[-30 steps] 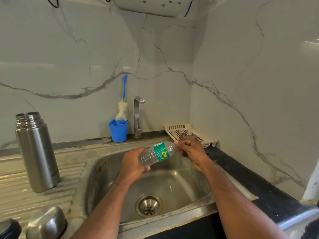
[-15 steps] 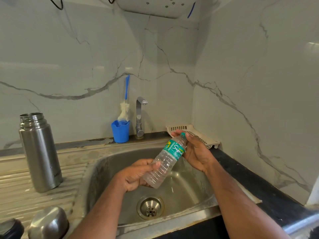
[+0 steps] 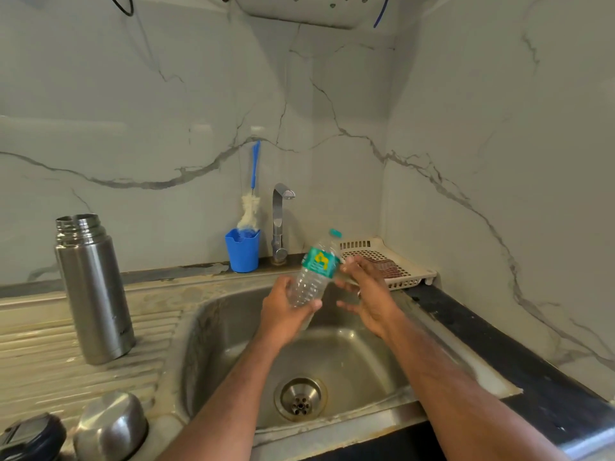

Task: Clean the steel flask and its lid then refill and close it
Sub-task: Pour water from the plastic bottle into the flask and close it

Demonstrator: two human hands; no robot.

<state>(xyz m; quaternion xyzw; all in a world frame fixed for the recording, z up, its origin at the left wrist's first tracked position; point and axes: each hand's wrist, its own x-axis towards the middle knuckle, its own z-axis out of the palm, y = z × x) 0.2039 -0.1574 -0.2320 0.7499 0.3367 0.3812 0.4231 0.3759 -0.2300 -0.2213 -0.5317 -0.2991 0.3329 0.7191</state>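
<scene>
The steel flask stands upright and uncapped on the ribbed drainboard at the left. Its steel cup lid and a dark stopper lie at the bottom left. Over the sink, my left hand grips the lower part of a clear plastic water bottle with a green label and green cap. The bottle stands almost upright, tilted slightly right. My right hand hovers just right of the bottle with fingers spread and holds nothing.
A steel sink with a drain lies below my hands. Behind it are a tap, a blue cup holding a bottle brush, and a white tray with a cloth. Marble walls close off the back and right.
My left hand has swung the plastic bottle from lying sideways to nearly upright. My right hand has let go of its capped end and moved slightly away.
</scene>
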